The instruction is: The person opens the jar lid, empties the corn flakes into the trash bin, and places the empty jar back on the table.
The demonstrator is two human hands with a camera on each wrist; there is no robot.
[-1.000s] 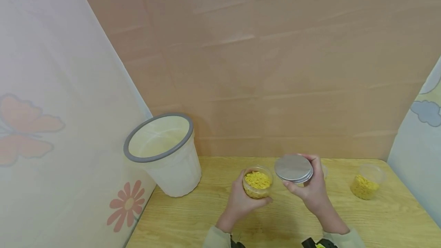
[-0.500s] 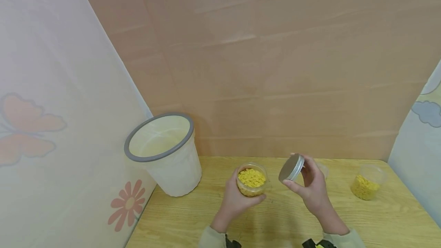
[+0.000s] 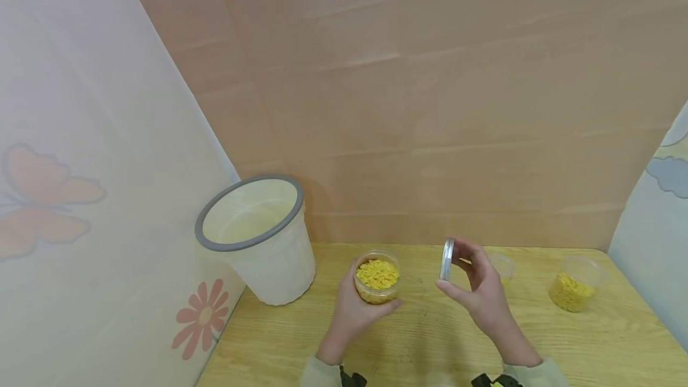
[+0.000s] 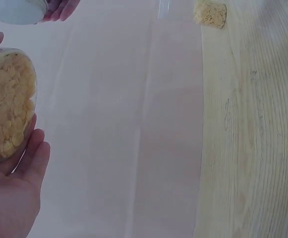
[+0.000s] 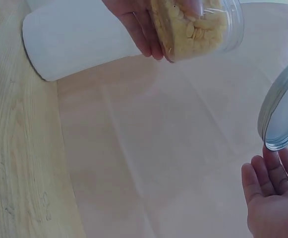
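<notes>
My left hand (image 3: 352, 309) grips a clear plastic jar (image 3: 377, 296) by its side, and the jar is held up above the table. Small yellow flat pieces (image 3: 378, 273) fill it most of the way, and its mouth is uncovered. In the right wrist view the jar (image 5: 198, 29) lies across the top, with its rim toward the right. My right hand (image 3: 484, 297) pinches a silver screw lid (image 3: 447, 259) by the edge, between thumb and fingers. The lid stands on edge, apart from the jar; its hollow inside (image 5: 287, 111) shows in the right wrist view.
A white bin (image 3: 279, 273) with a grey rim stands at the left, against the wall. On the right of the wooden table (image 3: 618, 333) is another clear jar (image 3: 572, 291) with yellow pieces. One more clear container (image 3: 504, 264) is partly behind my right hand.
My left hand has carried the jar to the left and slightly up. The lid in my right hand has turned from lying nearly flat to standing on edge.
</notes>
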